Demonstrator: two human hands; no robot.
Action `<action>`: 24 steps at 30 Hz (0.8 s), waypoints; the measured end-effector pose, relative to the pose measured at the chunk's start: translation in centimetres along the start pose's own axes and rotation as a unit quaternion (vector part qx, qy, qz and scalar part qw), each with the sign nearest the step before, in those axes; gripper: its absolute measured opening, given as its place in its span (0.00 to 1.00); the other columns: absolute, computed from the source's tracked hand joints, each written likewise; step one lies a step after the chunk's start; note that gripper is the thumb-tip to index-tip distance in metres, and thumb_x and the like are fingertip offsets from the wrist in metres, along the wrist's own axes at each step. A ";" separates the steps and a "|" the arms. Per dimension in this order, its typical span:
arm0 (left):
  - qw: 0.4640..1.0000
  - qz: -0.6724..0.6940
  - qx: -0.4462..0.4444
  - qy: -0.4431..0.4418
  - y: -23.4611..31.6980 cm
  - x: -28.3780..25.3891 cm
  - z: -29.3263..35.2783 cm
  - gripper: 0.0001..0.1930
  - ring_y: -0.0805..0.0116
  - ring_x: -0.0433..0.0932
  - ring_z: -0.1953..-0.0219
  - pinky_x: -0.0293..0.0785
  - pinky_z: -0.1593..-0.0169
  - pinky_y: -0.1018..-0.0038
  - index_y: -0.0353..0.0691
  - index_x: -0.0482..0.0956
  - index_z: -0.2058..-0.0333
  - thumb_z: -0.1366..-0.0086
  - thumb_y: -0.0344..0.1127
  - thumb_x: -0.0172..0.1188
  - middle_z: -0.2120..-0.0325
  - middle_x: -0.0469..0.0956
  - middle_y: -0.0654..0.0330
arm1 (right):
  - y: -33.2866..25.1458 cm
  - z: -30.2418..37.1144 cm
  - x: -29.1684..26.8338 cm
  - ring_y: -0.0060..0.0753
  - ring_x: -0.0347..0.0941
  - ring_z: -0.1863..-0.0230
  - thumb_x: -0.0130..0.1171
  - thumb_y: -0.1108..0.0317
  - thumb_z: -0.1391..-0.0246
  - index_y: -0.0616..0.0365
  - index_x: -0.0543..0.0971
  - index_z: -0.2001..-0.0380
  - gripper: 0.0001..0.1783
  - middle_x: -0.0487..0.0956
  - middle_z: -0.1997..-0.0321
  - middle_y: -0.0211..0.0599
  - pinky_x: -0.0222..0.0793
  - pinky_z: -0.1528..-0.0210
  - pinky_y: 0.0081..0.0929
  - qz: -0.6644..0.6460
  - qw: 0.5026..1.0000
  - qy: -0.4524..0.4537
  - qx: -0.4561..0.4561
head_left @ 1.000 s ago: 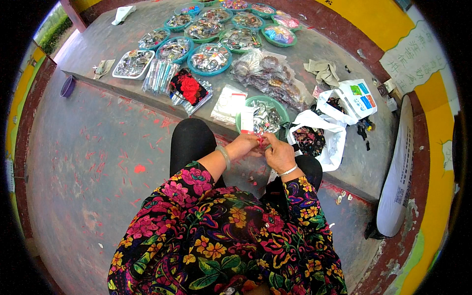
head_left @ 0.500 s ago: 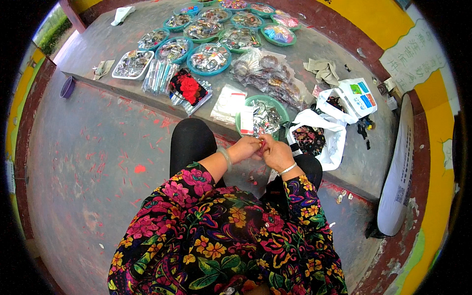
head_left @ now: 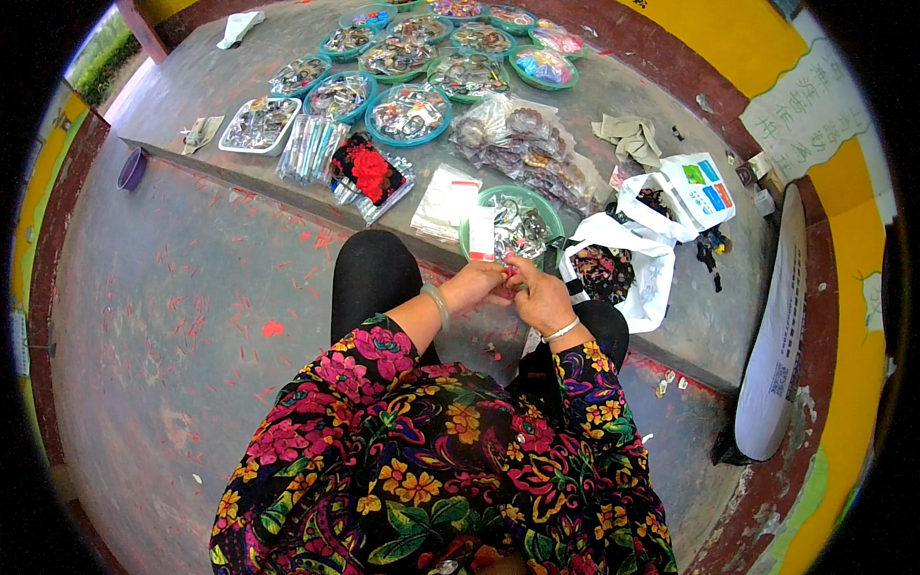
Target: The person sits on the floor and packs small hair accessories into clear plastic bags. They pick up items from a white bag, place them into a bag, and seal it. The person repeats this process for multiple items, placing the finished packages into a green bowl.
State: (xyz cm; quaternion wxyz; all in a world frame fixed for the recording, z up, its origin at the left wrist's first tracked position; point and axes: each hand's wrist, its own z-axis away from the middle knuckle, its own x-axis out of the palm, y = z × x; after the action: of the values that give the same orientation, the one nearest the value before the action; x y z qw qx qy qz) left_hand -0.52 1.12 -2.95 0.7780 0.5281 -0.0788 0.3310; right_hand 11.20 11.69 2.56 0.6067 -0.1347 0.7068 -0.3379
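My left hand (head_left: 474, 287) and my right hand (head_left: 543, 300) meet in front of me, fingertips together. Both are closed around something small with a bit of red showing; its kind is hidden by the fingers. Just beyond them stands a green basket (head_left: 554, 217) holding many small packets in clear plastic. A white card with a red end (head_left: 481, 233) lies on the basket's left side. Left of it rests a stack of white cards or packets (head_left: 446, 203). An open white plastic bag (head_left: 654, 296) with dark, flower-patterned contents sits right of my right hand.
Several round baskets (head_left: 407, 141) of packaged goods fill the far part of the raised concrete ledge (head_left: 230, 144). A white tray (head_left: 228, 144), clear bags of brown items (head_left: 537, 153) and a second white bag (head_left: 685, 230) stand nearer. A purple bowl (head_left: 132, 169) is at far left.
My fingers have shifted slightly around the small thing, and less of it shows between them now. The baskets and bags stay where they were.
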 end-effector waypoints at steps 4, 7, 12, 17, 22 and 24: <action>0.999 -0.015 0.014 -0.024 -0.8 -0.4 -0.4 0.12 0.66 0.74 0.65 0.76 0.63 0.73 0.31 0.71 0.62 0.38 0.31 0.42 0.65 0.73 0.55 | -0.1 -0.1 0.2 0.46 0.74 0.72 0.47 0.73 0.60 0.47 0.66 0.52 0.26 0.77 0.75 0.39 0.68 0.69 0.39 0.050 0.996 -0.067 0.035; 0.999 -0.017 0.028 -0.015 -0.7 -0.4 -0.2 0.12 0.66 0.74 0.65 0.76 0.63 0.73 0.30 0.70 0.61 0.38 0.31 0.42 0.65 0.73 0.55 | 0.2 0.1 0.3 0.46 0.74 0.72 0.45 0.77 0.62 0.49 0.68 0.54 0.26 0.77 0.74 0.40 0.69 0.70 0.34 -0.002 1.000 -0.001 0.016; 1.000 -0.003 0.014 0.027 -0.2 -0.3 -0.1 0.13 0.66 0.74 0.64 0.76 0.62 0.73 0.28 0.70 0.59 0.38 0.31 0.42 0.64 0.72 0.55 | 0.2 0.1 0.1 0.47 0.73 0.72 0.48 0.74 0.62 0.47 0.67 0.54 0.26 0.77 0.74 0.39 0.68 0.69 0.39 -0.008 0.994 0.103 -0.017; 1.000 0.015 0.009 -0.010 0.5 0.2 0.5 0.13 0.66 0.73 0.63 0.76 0.61 0.73 0.29 0.70 0.60 0.37 0.32 0.42 0.63 0.72 0.55 | 0.5 0.1 0.4 0.50 0.73 0.71 0.48 0.74 0.62 0.47 0.67 0.53 0.26 0.77 0.74 0.42 0.68 0.70 0.41 0.039 0.997 0.063 -0.018; 1.000 -0.012 0.023 -0.017 0.1 0.1 0.3 0.13 0.68 0.73 0.63 0.75 0.61 0.74 0.29 0.70 0.60 0.37 0.32 0.42 0.64 0.72 0.55 | 0.7 0.0 0.6 0.48 0.74 0.71 0.45 0.77 0.62 0.48 0.68 0.54 0.26 0.77 0.72 0.43 0.69 0.69 0.37 0.038 0.999 -0.014 0.019; 0.999 -0.030 0.029 -0.029 -1.0 -0.9 -0.6 0.13 0.68 0.73 0.63 0.75 0.61 0.74 0.29 0.70 0.61 0.38 0.32 0.42 0.64 0.72 0.55 | 0.3 0.0 0.6 0.47 0.74 0.71 0.45 0.77 0.62 0.49 0.69 0.55 0.25 0.77 0.73 0.43 0.69 0.69 0.35 0.066 0.998 -0.015 0.014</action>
State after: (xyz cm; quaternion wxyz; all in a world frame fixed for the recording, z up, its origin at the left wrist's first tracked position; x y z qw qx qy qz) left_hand -0.68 1.01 -4.40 0.7694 0.5618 -0.0756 0.2944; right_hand 11.18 11.59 1.90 0.6399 -0.0838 0.7003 -0.3050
